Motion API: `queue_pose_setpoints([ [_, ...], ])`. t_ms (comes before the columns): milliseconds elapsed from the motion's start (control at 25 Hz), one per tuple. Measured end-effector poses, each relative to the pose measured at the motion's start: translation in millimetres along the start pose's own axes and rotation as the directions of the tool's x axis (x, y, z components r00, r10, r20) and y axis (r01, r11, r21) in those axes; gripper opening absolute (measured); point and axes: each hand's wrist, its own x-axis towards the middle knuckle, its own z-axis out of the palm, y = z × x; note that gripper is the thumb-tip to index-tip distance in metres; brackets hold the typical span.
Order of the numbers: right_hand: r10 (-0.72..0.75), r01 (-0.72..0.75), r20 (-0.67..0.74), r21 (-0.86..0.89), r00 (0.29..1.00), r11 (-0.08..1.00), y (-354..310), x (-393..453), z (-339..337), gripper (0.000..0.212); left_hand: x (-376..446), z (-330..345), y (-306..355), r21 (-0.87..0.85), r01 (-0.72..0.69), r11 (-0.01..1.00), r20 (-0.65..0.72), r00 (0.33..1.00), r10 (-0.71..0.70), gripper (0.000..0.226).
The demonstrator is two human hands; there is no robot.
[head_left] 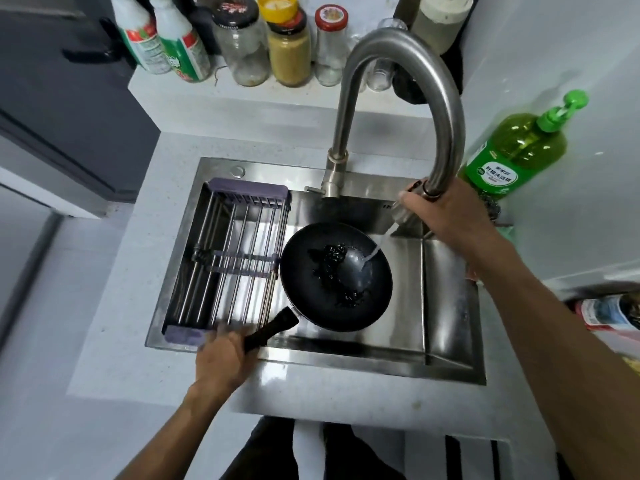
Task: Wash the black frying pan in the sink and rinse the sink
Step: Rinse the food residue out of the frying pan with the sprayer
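We grip pan (336,277) handle with left hand (221,358), right hand (446,213) holds faucet head (420,190), water running. Dark residue remains; sink (450,306) rinse pending.

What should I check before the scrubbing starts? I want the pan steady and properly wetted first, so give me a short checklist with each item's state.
1. Left hand grips the pan handle: ok.
2. Black frying pan sits inside the sink, beside the drying rack: ok.
3. Right hand holds the faucet head, aimed at the pan: ok.
4. Water stream lands inside the pan: ok.
5. Dark residue is gone from the pan: not ok.
6. Dish soap bottle stands by the sink; soap already in the pan: cannot tell.
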Motion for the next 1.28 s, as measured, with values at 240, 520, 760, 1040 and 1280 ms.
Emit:
queue_pose_setpoints([
  [240,0.081,-0.068,-0.079,0.152,0.994,0.986,-0.7,1.9,11.1,0.015,-16.0,22.4,-1.7,-0.377,0.007,0.926,-0.038,0.999,-0.023,0.017],
  [520,0.143,-0.142,0.023,0.360,0.989,0.922,-2.1,13.9,21.2,0.021,-2.8,19.5,10.7,-0.106,0.075,0.992,0.008,0.997,-0.074,0.031],
  [760,0.148,-0.151,0.038,0.374,0.988,0.915,-1.6,13.7,30.1,0.025,-4.5,23.5,10.3,0.234,0.026,0.972,-0.044,0.999,-0.016,0.038],
  [1040,0.121,-0.172,0.131,0.506,0.984,0.845,-3.5,14.1,39.5,0.024,-3.8,24.2,6.4,0.073,-0.035,0.997,0.028,0.999,0.033,0.049],
  [1280,0.052,-0.143,0.183,0.531,0.982,0.835,1.4,16.9,42.2,0.014,1.5,25.4,7.4,0.146,-0.023,0.989,0.013,1.000,0.022,0.045],
])
